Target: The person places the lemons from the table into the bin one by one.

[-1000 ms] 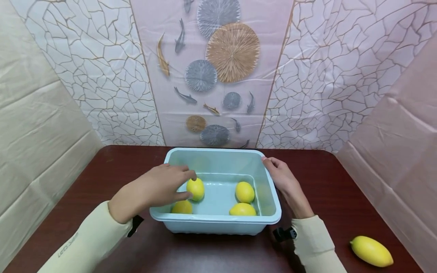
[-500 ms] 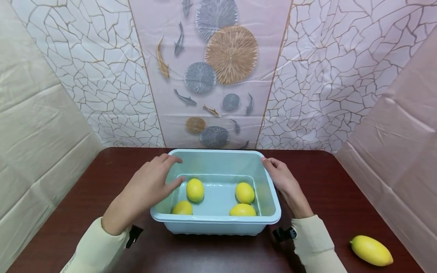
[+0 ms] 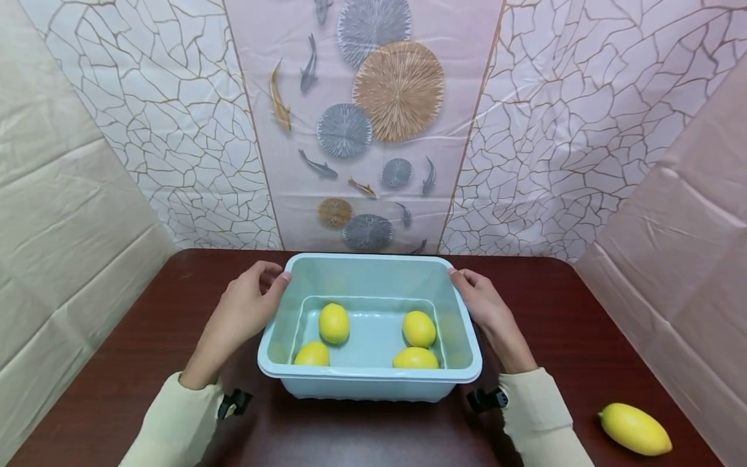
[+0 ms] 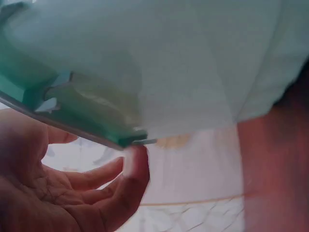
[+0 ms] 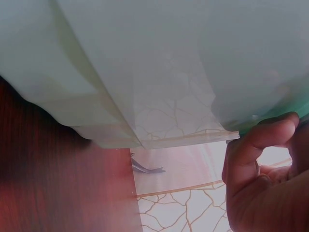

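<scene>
A pale blue plastic tub (image 3: pixel 373 374) stands on the table, holding several yellow lemons. Two lie at its left, one lemon (image 3: pixel 334 323) behind another lemon (image 3: pixel 312 355). Toward the right are a third lemon (image 3: pixel 418 329) and, just in front, another lemon (image 3: pixel 415 359). My left hand (image 3: pixel 245 308) is at the tub's left rim, thumb on the edge and fingers bent outside it; the left wrist view shows a fingertip (image 4: pixel 136 159) right under the rim. My right hand (image 3: pixel 487 311) grips the right rim, its fingers (image 5: pixel 263 137) curled beneath.
One more lemon (image 3: pixel 635 429) lies on the dark red-brown table (image 3: pixel 373 434) at the front right, outside the tub. A patterned wall sheet (image 3: pixel 373 194) rises behind the table's far edge, and plain cloth walls (image 3: pixel 70 214) flank it.
My left hand has moved left and back, from over the lemons inside the tub to the left rim. My right hand, the tub and the lemons stay put.
</scene>
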The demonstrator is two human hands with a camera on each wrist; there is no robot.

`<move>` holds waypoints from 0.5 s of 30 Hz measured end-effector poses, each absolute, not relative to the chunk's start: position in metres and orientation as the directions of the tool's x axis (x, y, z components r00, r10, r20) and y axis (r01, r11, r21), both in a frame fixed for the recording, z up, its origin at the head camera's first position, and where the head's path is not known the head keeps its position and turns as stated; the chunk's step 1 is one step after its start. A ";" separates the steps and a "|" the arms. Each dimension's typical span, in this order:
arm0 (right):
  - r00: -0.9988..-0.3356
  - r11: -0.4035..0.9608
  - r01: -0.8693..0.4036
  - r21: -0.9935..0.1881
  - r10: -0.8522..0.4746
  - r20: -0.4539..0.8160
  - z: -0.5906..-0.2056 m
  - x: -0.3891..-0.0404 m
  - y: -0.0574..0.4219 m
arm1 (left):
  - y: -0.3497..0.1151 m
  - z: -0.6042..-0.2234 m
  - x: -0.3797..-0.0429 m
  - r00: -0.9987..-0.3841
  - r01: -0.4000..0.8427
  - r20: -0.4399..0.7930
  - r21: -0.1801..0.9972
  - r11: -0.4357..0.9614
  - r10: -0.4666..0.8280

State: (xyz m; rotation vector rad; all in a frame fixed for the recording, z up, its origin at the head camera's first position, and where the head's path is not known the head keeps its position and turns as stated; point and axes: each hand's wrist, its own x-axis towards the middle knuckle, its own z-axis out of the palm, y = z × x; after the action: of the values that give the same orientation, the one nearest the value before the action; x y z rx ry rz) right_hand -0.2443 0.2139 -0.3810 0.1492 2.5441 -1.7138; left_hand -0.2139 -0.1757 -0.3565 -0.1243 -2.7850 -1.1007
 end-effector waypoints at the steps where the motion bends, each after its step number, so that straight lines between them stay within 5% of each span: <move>1: -0.993 0.375 0.121 -0.919 0.042 -0.113 -0.381 -0.244 0.214 | -0.177 -0.358 -0.215 -0.991 0.115 0.133 0.689 0.716 0.031; 15: -0.995 0.378 0.099 -0.921 0.039 -0.091 -0.382 -0.245 0.215 | -0.171 -0.373 -0.225 -0.997 -0.075 -0.076 0.827 0.556 -0.022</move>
State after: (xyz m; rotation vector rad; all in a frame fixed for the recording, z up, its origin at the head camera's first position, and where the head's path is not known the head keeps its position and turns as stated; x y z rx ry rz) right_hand -0.2450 0.2148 -0.3816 0.1281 2.5628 -1.7181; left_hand -0.2247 -0.1707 -0.3728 0.0884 -2.8212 -1.5042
